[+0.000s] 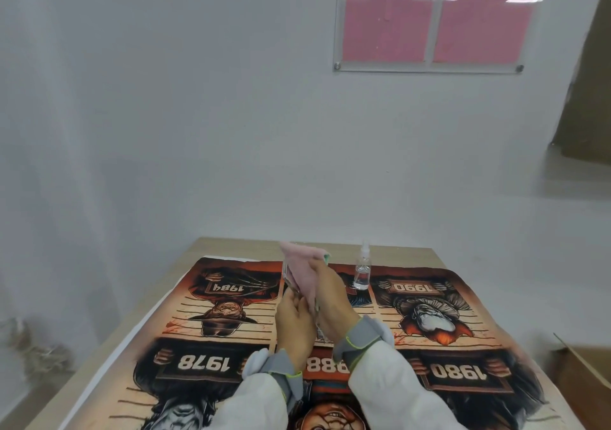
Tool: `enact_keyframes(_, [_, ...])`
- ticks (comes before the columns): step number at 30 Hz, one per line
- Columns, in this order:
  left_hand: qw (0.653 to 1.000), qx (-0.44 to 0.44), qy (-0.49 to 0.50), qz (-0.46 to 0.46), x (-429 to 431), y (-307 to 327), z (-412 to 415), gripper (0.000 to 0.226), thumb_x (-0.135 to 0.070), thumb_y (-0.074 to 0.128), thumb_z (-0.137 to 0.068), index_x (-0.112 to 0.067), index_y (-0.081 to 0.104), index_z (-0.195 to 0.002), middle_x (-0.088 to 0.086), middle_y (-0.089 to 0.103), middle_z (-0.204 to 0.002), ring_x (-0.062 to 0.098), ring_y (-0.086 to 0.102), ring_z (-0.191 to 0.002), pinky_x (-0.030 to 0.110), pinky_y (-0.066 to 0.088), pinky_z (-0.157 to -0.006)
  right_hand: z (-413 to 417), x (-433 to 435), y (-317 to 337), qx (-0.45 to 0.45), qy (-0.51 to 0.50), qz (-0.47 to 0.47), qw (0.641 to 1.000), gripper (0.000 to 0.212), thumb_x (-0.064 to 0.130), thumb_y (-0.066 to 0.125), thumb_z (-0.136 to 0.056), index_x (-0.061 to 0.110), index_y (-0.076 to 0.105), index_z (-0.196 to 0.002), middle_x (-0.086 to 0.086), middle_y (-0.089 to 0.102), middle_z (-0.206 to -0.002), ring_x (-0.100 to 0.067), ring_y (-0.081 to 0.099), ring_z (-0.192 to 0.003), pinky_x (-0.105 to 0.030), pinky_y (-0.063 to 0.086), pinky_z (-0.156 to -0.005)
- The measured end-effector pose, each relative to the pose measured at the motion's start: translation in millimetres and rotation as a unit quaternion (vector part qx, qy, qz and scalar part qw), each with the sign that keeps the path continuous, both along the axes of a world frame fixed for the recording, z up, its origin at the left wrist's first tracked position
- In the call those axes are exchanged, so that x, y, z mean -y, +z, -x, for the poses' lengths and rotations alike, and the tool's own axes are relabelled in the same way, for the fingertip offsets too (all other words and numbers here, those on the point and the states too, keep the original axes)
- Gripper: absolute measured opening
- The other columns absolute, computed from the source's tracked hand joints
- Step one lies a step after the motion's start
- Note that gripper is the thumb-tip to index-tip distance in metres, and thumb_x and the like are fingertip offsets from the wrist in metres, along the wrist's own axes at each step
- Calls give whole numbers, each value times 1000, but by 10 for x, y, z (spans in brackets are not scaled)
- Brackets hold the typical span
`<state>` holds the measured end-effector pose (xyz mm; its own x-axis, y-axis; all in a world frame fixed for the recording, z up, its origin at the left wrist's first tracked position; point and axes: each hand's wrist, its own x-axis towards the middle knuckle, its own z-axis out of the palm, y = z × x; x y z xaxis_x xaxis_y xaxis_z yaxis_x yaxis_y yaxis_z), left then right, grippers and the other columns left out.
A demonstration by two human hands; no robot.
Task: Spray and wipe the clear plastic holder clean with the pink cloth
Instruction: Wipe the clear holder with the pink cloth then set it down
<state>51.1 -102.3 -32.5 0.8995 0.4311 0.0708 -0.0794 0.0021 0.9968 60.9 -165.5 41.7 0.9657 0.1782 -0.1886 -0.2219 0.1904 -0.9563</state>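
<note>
**Wiping the holder in mid-air, spray bottle standing close by**

The person is holding the clear plastic holder (288, 280) upright above the middle of the table (231, 246), between both hands. The left hand (292, 325) is gripping the holder's near lower edge, fingers curled around it. The right hand (330, 304) is pressing the pink cloth (302, 276) against the holder's right face, fingers clenched over the cloth. The holder is mostly hidden behind cloth and hands, so how clean it is cannot be told.

The spray bottle (362, 269) is standing upright on the printed poster mat (211, 297), just to the right of the cloth and slightly farther off. In my judgement, a wide wiping stroke to the right is risking a knock that tips the bottle. A wet, slick holder is also liable to slip from the left hand's narrow edge grip if the cloth is pushing hard against it.
</note>
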Motion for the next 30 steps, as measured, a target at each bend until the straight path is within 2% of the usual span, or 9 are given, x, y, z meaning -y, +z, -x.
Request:
enact_keyframes(4, [999, -18, -27, -13, -174, -42, -14, 32, 5, 48, -99, -6, 62, -126, 13, 73, -112, 29, 69, -106, 38, 57, -87, -82, 118, 96, -28, 74, -226, 971, 51, 34, 41, -109, -2, 67, -135, -22, 72, -129, -34, 68, -115, -44, 54, -99])
enact_keyframes(8, [996, -69, -54, 24, -410, -25, -74, 21, -15, 42, -108, -19, 48, -128, 10, 67, -115, 26, 68, -102, 39, 59, -80, -230, 398, 84, -12, 44, -299, 953, 53, 36, 39, -108, 0, 64, -137, -22, 74, -126, -36, 74, -112, -46, 61, -92])
enact_keyframes(10, [994, -91, -58, 17, -513, 28, -154, 20, -16, 43, -107, -15, 51, -125, 14, 68, -116, 28, 68, -100, 44, 60, -82, -315, 586, -6, -12, -7, -304, 952, 52, 33, 42, -107, -2, 61, -140, -28, 67, -137, -42, 65, -125, -53, 54, -103])
enact_keyframes(13, [991, -109, -71, -36, -606, 47, -287, 26, -13, 45, -106, -8, 58, -128, 11, 69, -119, 29, 67, -111, 49, 54, -100, -415, 850, -202, -29, -52, -296, 953, 51, 32, 37, -108, -1, 57, -142, -29, 67, -136, -44, 67, -120, -55, 59, -93])
enact_keyframes(17, [980, -133, -124, -85, -608, -3, -355, 18, -8, 48, -105, -15, 64, -102, -5, 76, -91, 12, 72, -84, 24, 58, -72, -443, 1030, -460, -83, -84, -302, 946, 52, 33, 37, -108, 4, 52, -147, -27, 62, -143, -45, 54, -135, -58, 45, -110])
enact_keyframes(19, [974, -149, -129, -116, -597, -63, -385, 22, -7, 47, -105, -16, 66, -99, 1, 73, -98, 20, 68, -95, 35, 56, -87, -443, 1040, -558, -99, -88, -298, 945, 52, 33, 36, -107, 4, 52, -148, -27, 61, -142, -45, 55, -133, -59, 42, -113])
enact_keyframes(22, [965, -155, -117, -173, -582, -138, -415, 27, -11, 48, -106, 0, 67, -123, 13, 72, -117, 31, 66, -111, 39, 52, -99, -427, 1015, -650, -132, -107, -280, 945, 53, 33, 36, -108, 5, 48, -151, -26, 59, -145, -44, 56, -130, -53, 46, -105])
enact_keyframes(26, [946, -180, -75, -259, -571, -208, -383, 33, -17, 51, -104, -7, 68, -130, 12, 72, -126, 30, 66, -115, 37, 52, -99, -410, 964, -716, -149, -105, -264, 947, 53, 33, 37, -108, 4, 50, -150, -25, 62, -142, -40, 62, -117, -47, 52, -88])
enact_keyframes(30, [924, -181, -27, -335, -595, -285, -314, 25, -16, 57, -97, -11, 79, -85, 8, 79, -92, 29, 69, -89, 34, 54, -79, -401, 934, -769, -158, -82, -269, 947, 51, 35, 37, -108, 4, 52, -145, -26, 69, -129, -42, 65, -111, -49, 56, -83])
